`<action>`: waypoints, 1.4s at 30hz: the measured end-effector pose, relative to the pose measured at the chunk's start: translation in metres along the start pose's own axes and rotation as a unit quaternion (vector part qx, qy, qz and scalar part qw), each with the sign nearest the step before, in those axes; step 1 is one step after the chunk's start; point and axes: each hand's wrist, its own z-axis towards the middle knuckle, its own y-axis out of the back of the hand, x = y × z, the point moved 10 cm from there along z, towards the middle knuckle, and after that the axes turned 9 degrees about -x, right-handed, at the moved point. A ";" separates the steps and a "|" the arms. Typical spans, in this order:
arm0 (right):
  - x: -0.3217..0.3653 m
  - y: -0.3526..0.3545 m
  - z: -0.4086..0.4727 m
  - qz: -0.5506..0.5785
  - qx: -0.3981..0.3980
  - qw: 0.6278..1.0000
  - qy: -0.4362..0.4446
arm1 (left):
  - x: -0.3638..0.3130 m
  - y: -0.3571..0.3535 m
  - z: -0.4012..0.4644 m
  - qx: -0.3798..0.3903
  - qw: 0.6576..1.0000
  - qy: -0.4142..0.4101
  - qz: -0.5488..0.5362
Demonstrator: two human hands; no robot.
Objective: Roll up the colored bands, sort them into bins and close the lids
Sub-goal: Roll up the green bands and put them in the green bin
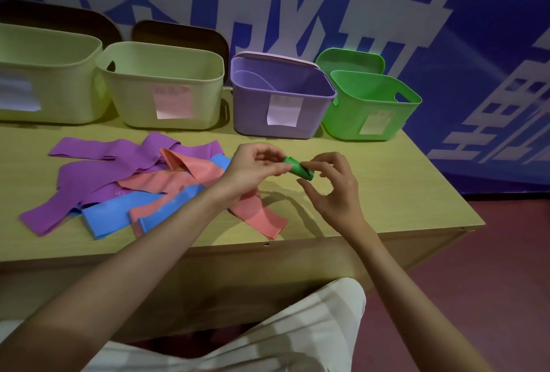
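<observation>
Green band rolled tight, held in the air between both hands!

The left hand [253, 166] pinches one end of the green roll [299, 170] and the right hand [330, 184] nips the other with fingertips, above the worktop [401, 193]. The roll's long axis runs left-right, hand to hand. The green bin [372, 106] stands open behind and to the right, so the right hand looks nearer for the drop. Purple, pink and blue bands [134, 181] lie loose at left.
</observation>
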 end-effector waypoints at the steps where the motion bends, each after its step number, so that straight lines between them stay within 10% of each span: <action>1: -0.004 0.001 0.004 0.040 0.004 0.999 -0.031 | -0.007 0.001 0.003 0.004 0.999 -0.031 0.019; 8: -0.041 -0.019 0.032 0.281 0.110 0.894 -0.332 | -0.040 -0.004 0.027 0.052 0.990 -0.114 0.059; 34: -0.203 0.039 0.251 -0.019 0.019 0.967 -0.254 | -0.127 -0.128 0.267 0.081 0.987 -0.078 0.116; 42: -0.354 0.019 0.222 -0.167 0.090 0.878 -0.440 | -0.069 -0.172 0.305 0.201 0.841 -0.172 0.472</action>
